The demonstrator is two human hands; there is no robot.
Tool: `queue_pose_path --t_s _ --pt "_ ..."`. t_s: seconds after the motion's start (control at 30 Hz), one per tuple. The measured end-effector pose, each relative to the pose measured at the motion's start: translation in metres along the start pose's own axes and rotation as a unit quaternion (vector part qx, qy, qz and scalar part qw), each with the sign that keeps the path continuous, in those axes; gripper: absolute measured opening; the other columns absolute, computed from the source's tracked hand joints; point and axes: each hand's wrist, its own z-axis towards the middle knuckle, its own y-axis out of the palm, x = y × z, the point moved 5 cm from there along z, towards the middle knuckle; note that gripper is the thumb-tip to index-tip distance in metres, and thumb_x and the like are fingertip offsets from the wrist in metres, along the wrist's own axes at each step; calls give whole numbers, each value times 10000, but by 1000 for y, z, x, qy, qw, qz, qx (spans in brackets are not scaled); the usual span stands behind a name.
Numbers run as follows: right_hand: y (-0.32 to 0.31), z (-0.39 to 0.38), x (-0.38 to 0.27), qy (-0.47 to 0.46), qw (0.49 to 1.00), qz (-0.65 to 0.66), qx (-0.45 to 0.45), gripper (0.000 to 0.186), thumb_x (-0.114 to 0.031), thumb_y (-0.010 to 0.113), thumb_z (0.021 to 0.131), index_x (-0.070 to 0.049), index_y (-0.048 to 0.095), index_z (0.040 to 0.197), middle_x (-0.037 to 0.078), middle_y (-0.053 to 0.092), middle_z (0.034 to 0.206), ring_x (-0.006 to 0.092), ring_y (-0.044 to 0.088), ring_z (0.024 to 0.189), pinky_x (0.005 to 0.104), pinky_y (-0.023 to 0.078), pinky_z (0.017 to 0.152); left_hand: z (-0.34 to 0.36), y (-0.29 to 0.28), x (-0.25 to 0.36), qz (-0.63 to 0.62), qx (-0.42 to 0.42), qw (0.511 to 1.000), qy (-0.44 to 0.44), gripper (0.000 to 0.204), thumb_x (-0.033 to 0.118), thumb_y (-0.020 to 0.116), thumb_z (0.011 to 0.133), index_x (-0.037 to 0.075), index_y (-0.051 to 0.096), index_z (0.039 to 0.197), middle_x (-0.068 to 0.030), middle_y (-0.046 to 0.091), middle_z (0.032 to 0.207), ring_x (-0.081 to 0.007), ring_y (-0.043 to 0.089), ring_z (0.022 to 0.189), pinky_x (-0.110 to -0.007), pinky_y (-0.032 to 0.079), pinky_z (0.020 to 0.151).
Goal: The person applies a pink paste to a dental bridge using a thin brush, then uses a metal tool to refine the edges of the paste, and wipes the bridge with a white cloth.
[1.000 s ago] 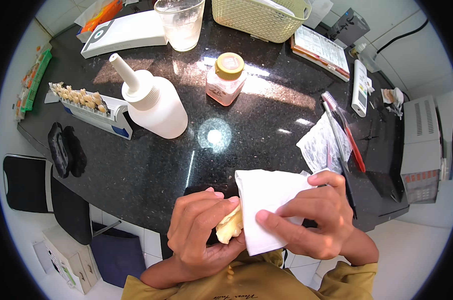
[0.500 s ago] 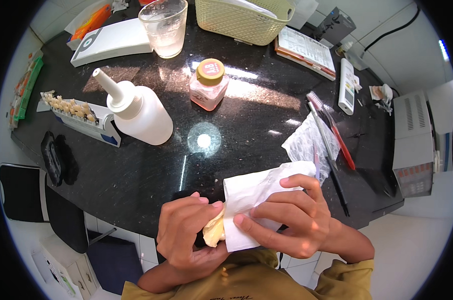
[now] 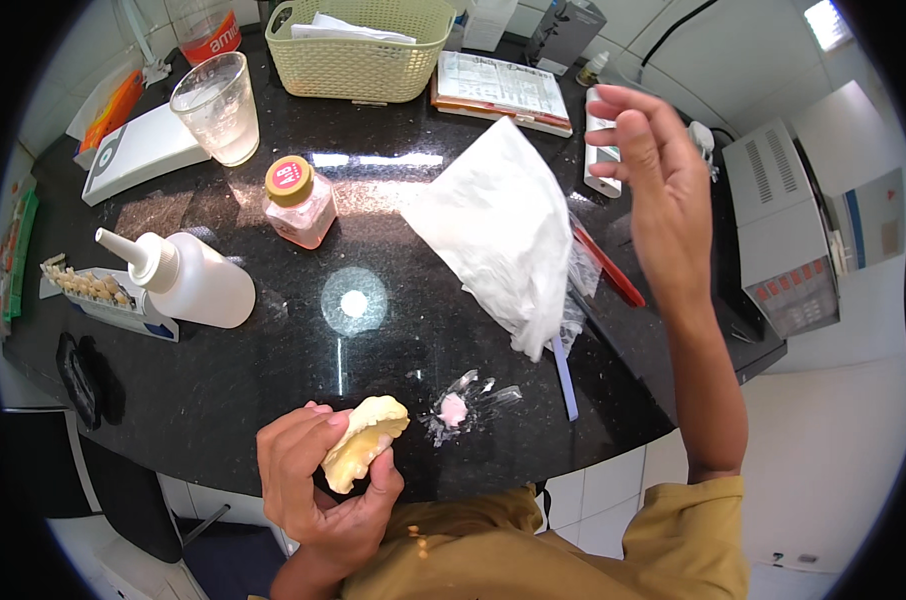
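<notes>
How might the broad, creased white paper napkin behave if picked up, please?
The white paper napkin would probably hang floppy, given its soft folds and crumpled near end. It is likely light, since it looks thin.

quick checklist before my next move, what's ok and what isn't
1. Yellow piece held: ok, between the thumb and fingers of the left hand.
2. All of the piece in sight: cannot tell, the left hand covers part of it.
3. Right hand free: ok, raised, with nothing seen in its grip.
4. Counter clean in front: not ok, a pink smear lies there.
5. Tissue clear of the red handle: not ok, it overlaps one end.
6. Jar capped: ok, lid on.
</notes>
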Motion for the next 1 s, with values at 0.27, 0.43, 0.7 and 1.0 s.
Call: queue_pose_path --t_s 0.27,0.43,0.7,1.0 --pt "-4 -50 23 79 920 -277 -267 185 -9 732 781 7 604 914 112 652 755 204 645 649 312 510 622 -2 -2 2 7 -7 1000 24 423 5 763 710 -12 601 1101 -151 631 1013 -293 606 940 -409 514 892" --pt "-3 -51 24 90 928 -295 -206 217 -2 702 776 2 633 981 77 624 757 151 594 635 282 489 605 -1 -1 -1 18 21 998 52 470 42 824 668 12 633 1096 -113 684 989 -279 644 893 -384 544 825" --pt "-43 -88 -36 -46 994 -95 3 149 -73 657 895 -37 513 892 45 543 784 117 560 677 229 467 614 -1 -3 1 35 -3 998 48 449 68 797 690 5 616 1095 -114 706 903 -283 635 882 -405 539 837" --pt "31 -186 -45 -19 970 132 -201 312 8 808 714 -40 675 992 106 662 819 188 682 668 265 548 543 -2 1 3 55 -30 996 64 463 124 825 706 17 613 1104 -107 722 908 -271 635 888 -411 537 857"
